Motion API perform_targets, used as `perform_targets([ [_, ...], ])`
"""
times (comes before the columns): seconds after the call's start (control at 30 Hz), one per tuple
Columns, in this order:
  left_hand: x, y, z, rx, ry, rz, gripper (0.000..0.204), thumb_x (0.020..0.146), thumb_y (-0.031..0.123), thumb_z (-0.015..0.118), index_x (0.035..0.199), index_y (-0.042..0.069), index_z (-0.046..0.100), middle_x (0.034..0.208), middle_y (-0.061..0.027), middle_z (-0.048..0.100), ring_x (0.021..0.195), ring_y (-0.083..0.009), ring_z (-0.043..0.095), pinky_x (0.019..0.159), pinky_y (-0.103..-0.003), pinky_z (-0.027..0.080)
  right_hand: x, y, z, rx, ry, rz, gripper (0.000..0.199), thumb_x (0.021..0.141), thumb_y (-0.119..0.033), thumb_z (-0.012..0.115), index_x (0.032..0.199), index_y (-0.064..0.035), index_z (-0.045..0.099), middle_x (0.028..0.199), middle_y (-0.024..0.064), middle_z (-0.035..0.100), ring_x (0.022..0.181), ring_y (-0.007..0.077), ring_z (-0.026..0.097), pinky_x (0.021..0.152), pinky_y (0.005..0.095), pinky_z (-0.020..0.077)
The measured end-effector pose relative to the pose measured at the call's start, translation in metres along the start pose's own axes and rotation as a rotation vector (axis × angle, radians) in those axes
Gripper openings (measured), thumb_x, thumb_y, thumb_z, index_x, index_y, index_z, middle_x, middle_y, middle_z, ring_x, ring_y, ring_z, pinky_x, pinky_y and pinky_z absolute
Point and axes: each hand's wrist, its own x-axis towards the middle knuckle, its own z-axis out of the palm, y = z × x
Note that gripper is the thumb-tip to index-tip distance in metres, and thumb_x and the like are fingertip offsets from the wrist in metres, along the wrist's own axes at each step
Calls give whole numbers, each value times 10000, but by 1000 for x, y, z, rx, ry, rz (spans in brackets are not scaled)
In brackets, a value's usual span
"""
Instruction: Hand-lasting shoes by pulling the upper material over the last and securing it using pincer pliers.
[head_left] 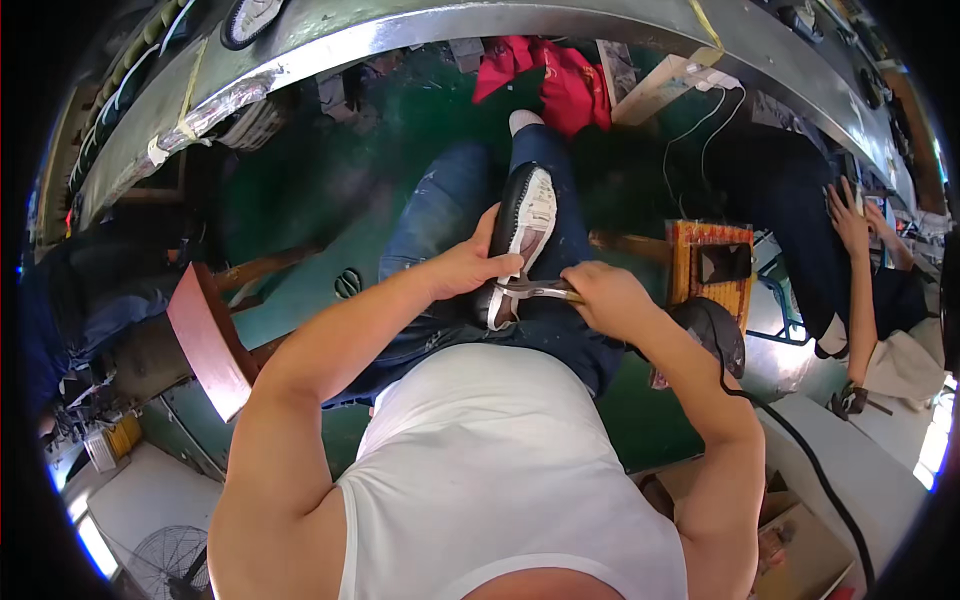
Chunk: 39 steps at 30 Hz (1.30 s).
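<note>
A dark shoe upper (508,215) sits on my lap with its underside turned up, showing a pale insole (536,210) with the upper's edge around it. My left hand (475,265) grips its side, the thumb lying across the underside near the narrow middle. My right hand (612,297) is closed round the handles of metal pincers (535,288). The head of the pincers meets the shoe's edge just below my left thumb. My fingers partly hide the handles, and whether the jaws bite on the material is too small to tell.
A metal-edged workbench (400,42) curves across the far side, with another shoe (250,20) on it. Red cloth (550,80) lies beneath. Wooden stools stand left (210,340) and right (708,265). A black cable (800,450) runs past my right arm. Co-worker's hands (852,220) show at right.
</note>
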Motion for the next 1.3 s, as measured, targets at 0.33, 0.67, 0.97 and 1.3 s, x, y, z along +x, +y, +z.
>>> perform_targets([
  [0.33, 21, -27, 33, 6, 197, 303, 889, 932, 234, 631, 1532, 25, 10, 1473, -162, 348, 1350, -223, 356, 1116, -327, 299, -39, -44, 4, -120, 80, 120, 431, 811, -73, 561, 1222, 55, 527, 940, 149, 615, 896, 280, 650, 715, 343, 554],
  [0.67, 11, -43, 28, 89, 256, 267, 863, 963, 238, 582, 1526, 21, -36, 1497, -212, 284, 1394, -273, 298, 1141, -349, 265, -35, -43, 8, -131, -26, 157, 136, 833, -69, 556, 958, -18, 566, 890, 147, 641, 842, 319, 668, 704, 408, 548],
  [0.97, -26, -69, 29, 329, 178, 109, 888, 995, 230, 507, 1520, 64, -189, 1594, -232, 52, 1452, -284, 203, 1157, -334, 223, -31, -24, -37, 314, -147, 123, 201, 898, -175, 600, 952, 15, 566, 849, 213, 657, 820, 396, 645, 709, 447, 500],
  [1.3, -23, -37, 23, 374, 299, 199, 886, 931, 266, 603, 1521, -57, 26, 1525, -304, 246, 1427, -364, 286, 1152, -357, 268, 5, -13, -18, 726, 149, 442, 366, 1009, -324, 488, 933, 27, 555, 758, 107, 636, 655, 164, 635, 626, 318, 506],
])
